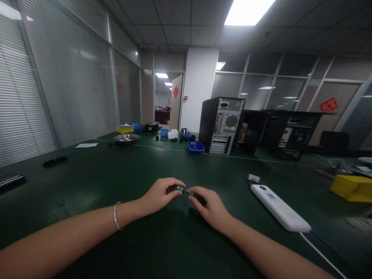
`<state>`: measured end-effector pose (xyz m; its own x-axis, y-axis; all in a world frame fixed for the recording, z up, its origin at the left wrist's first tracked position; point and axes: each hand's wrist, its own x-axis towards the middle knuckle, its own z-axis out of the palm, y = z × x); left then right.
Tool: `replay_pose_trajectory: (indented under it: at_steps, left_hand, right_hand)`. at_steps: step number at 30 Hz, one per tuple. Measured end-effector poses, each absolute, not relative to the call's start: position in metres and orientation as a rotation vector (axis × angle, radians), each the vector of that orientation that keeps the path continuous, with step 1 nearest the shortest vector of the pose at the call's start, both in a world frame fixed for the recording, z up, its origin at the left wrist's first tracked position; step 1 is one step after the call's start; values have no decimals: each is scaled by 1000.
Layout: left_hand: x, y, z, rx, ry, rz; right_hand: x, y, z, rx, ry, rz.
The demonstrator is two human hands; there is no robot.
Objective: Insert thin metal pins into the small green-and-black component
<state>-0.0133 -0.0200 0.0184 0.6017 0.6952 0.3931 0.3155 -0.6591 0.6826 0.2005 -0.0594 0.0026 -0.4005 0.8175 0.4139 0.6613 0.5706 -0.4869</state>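
Note:
My left hand [161,195], with a bracelet at the wrist, pinches a small dark part with a green circuit board [179,188] between thumb and fingers. My right hand [210,205] is closed on a thin metal-shafted tool [189,192], whose other end is hidden in the fingers. The shaft points left and its tip meets or nearly meets the right edge of the small circuit board part; contact is too small to tell. Both hands are just above the green tabletop [162,240], close together in the middle of the view.
To the right lies a white power strip [280,207] with a cable, beyond it a yellow bin [351,188]. Computer cases [223,124] stand at the back right. A blue tray [195,147], a metal bowl [126,138] and black glasses [55,161] lie further off.

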Motion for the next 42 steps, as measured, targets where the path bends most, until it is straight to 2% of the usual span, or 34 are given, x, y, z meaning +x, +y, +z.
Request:
replay_pose_trajectory:
  at_steps: [20,42]
  left_hand:
    - [-6,-11,3,1592,571,830]
    - [-4,-13,2,1538,559,857]
  right_hand:
    - [198,-62,2,-1135,-2187,334]
    - [197,-64,6,-1133,-2190,388]
